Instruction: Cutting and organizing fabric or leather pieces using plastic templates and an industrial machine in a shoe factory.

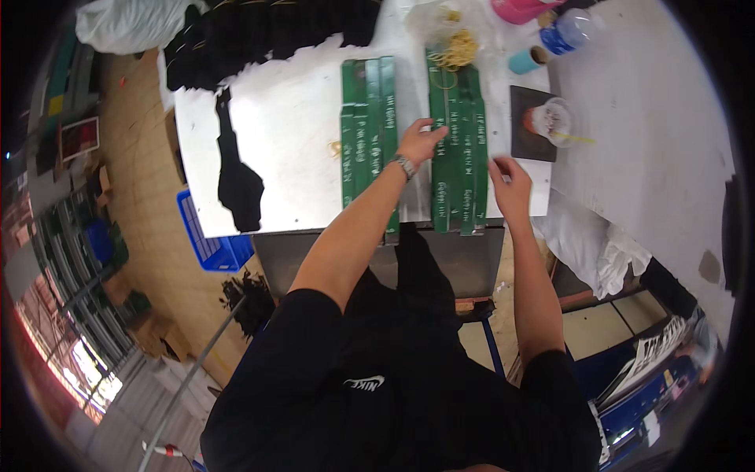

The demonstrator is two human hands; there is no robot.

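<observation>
Two bundles of long green strips with white handwriting lie side by side on the white table. My left hand (422,143), a metal watch on its wrist, reaches over the gap between them. Its thumb and forefinger are apart, with fingertips at the left edge of the right green strips (458,169). To its left lie the left green strips (360,149). Beside the right bundle's right edge is my right hand (512,179), fingers curled and pressed together; what they hold, if anything, is too small to make out. Tan rubber bands (456,52) are heaped at the right bundle's far end.
Black garments (267,35) are piled at the table's far left, with one black piece (239,185) lying nearer. At the right are a clear cup (553,118) with a straw, a blue thread cone (525,60) and a bottle (568,33). A blue crate (206,236) stands below left.
</observation>
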